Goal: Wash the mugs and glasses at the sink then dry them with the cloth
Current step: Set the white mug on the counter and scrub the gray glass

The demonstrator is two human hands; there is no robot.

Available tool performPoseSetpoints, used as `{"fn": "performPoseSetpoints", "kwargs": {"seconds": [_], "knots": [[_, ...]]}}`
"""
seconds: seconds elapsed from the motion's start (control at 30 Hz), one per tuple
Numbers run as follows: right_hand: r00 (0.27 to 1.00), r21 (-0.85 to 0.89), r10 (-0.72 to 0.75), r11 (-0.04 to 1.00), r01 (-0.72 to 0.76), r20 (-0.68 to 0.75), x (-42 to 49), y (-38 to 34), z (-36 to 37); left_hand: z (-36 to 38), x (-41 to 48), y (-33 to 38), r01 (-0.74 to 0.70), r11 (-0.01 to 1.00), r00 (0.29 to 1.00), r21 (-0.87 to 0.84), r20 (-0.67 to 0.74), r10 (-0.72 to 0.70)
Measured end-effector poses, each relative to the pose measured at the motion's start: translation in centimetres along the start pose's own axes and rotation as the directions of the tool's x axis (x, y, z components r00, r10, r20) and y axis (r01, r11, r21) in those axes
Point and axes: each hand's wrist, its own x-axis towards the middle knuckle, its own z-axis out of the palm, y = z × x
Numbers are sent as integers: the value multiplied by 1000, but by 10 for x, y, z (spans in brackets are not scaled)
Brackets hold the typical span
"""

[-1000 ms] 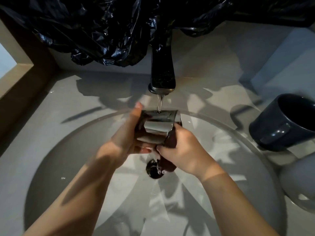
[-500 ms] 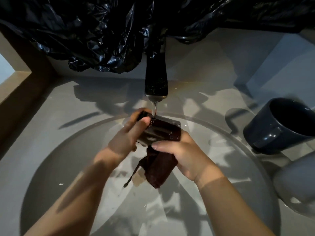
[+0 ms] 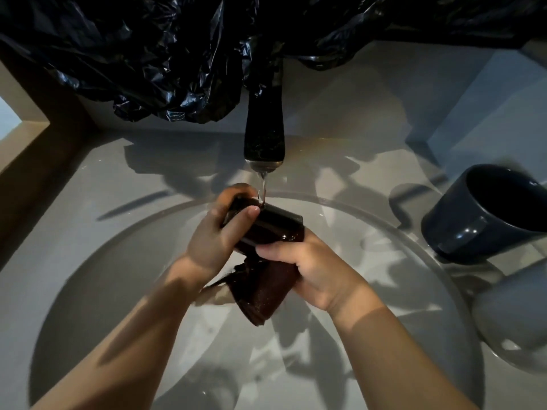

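Over the round sink point(image 3: 118, 276), my head view shows a person's two bare hands working on a glass point(image 3: 268, 229) under a thin stream of water point(image 3: 262, 187) that falls from the dark tap point(image 3: 264, 128). The glass lies tilted on its side above the middle of the basin, and the water strikes its far upper end.

The left hand point(image 3: 220, 241) grips that far end, fingers curled round the body and thumb laid across the top. The right hand point(image 3: 319, 276) is closed round a dark brown cloth point(image 3: 263, 294), with its thumb pressed against the near end of the glass. The cloth meets the glass there and hangs wet below both hands. I cannot tell whether any of it reaches inside the glass.

On the grey counter point(image 3: 88, 187) to the right, just beside the basin's rim, a dark blue mug point(image 3: 473, 220) sits tilted, its mouth turned up and to the right and its handle facing the sink. Nearer, at the right edge, stands a pale mug point(image 3: 515, 318), partly cut off by the frame. Crumpled black plastic sheeting point(image 3: 148, 54) hangs across the far side, above the tap.
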Motion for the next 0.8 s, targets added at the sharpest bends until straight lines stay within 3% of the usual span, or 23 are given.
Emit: {"fn": "performPoseSetpoints", "kwargs": {"seconds": [0.07, 0.1, 0.17, 0.23, 0.3, 0.37, 0.43, 0.5, 0.53, 0.6, 0.63, 0.67, 0.7, 0.73, 0.77, 0.8], "knots": [[993, -309, -109, 947, 87, -53, -4, -5, -2, -2, -1, 1, 179, 983, 981, -35, 85, -176], [985, -497, -159, 861, 108, -60, -7, -9, -3, -3, -1, 1, 258, 966, 954, -11, 162, -253], [980, -802, -190, 594, 67, -59, -13, -15, -5, -3, -2, 0, 384, 923, 891, -29, 273, -362], [985, -915, -160, 403, 2, -68, -15, -15, -5, 0, -1, 1, 473, 868, 862, -149, 282, -421], [992, -902, -88, 430, -40, -87, -11, -9, -2, 6, -1, 1, 469, 864, 876, -182, 215, -431], [996, -717, -44, 696, -25, -78, -9, -6, 0, 10, -1, 1, 357, 925, 933, -128, 107, -344], [1000, -274, -13, 962, 12, -1, -10, -10, -3, 9, -2, 3, 159, 987, 987, -36, 24, -158], [995, 79, 4, 997, -13, 102, -12, -13, -6, 3, -4, 4, 9, 998, 999, 69, 41, -12], [993, 126, -2, 992, -13, 114, -12, -15, -5, 0, -4, 5, -6, 997, 997, 77, 78, 0], [999, 27, -9, 1000, 8, 50, -9, -12, -5, -5, -3, 7, 131, 991, 980, -19, 155, -126], [999, -146, -34, 989, 34, 4, -8, -11, -3, -8, -2, 8, 249, 961, 954, -122, 199, -222], [996, -411, -85, 909, 67, -27, -8, -9, -1, -11, -1, 9, 360, 907, 921, -219, 238, -308], [992, -662, -125, 745, 81, -19, -8, -7, 2, -13, 0, 8, 440, 862, 888, -253, 262, -377], [988, -800, -151, 594, 85, -7, -7, -5, 4, -12, 1, 5, 499, 832, 859, -241, 265, -438], [986, -830, -166, 552, 81, -14, -5, -3, 6, -10, 1, 3, 530, 816, 843, -231, 247, -478], [987, -791, -156, 608, 73, -29, -5, -3, 8, -6, 0, 2, 527, 817, 848, -233, 203, -489]]}}
